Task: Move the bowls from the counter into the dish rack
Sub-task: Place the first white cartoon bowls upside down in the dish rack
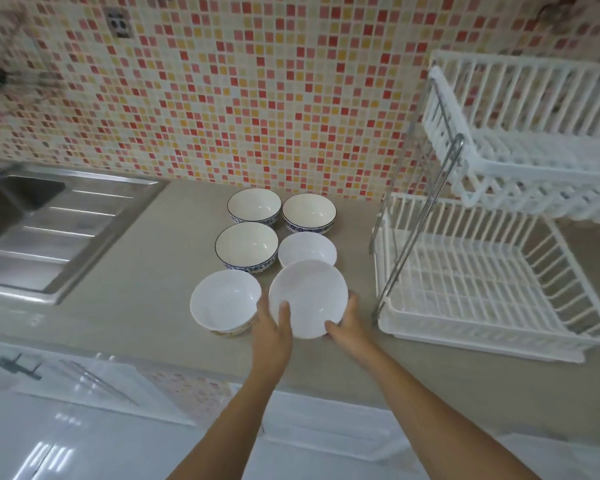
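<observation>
Several bowls stand in two rows on the beige counter (pixel 125 289). Both my hands hold a plain white bowl (pixel 308 298), lifted and tilted toward me at the front right of the group. My left hand (pixel 272 327) grips its left rim with the thumb inside; my right hand (pixel 347 323) grips its right rim. Another white bowl (pixel 225 299) sits to the left, a smaller white bowl (pixel 307 249) behind. Three blue-patterned bowls (pixel 246 245) (pixel 254 205) (pixel 309 211) stand further back. The white two-tier dish rack (pixel 482 282) is on the right, both tiers holding nothing.
A steel sink (pixel 21 202) with a ribbed drainboard (pixel 66 230) is set into the counter at left. A mosaic tiled wall (pixel 257 98) runs behind the bowls. White cabinet fronts (pixel 84 410) lie below the counter edge.
</observation>
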Motion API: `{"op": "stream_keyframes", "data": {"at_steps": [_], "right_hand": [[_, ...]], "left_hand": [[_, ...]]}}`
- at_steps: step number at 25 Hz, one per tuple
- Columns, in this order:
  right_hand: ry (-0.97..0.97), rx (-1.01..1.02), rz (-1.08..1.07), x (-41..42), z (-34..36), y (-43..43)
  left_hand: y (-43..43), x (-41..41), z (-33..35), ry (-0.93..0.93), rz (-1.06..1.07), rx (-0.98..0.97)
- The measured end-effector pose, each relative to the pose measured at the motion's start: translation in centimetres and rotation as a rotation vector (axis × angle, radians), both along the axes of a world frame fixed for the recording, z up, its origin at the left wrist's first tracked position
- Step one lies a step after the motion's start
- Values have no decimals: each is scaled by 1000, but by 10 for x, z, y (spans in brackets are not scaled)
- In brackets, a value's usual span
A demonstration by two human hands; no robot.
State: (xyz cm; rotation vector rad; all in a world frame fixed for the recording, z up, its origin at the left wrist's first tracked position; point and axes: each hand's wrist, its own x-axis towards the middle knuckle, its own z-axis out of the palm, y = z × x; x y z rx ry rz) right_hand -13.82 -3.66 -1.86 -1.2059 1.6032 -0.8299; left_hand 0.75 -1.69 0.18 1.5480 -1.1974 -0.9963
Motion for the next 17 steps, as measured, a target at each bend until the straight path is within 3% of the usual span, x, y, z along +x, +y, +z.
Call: {"op": "stream_keyframes", "data": {"at_steps": [4,7,11,14,17], "right_hand": [[-161,-203,-78,1,81,-16],[-329,-341,-4,-1,164,-24],[-386,-572,112,-20,257,-9],[-320,-720,125,-53,310,6],[-198,-839,113,-111,350,19]], "left_hand": [[-18,1,69,202,16,-89],[-33,-1,139,378,4,-245],[-33,-14,225,631,-92,-469],[-31,-38,275,613,-220,-619],[-32,-76,316,401,-353,-675]]}}
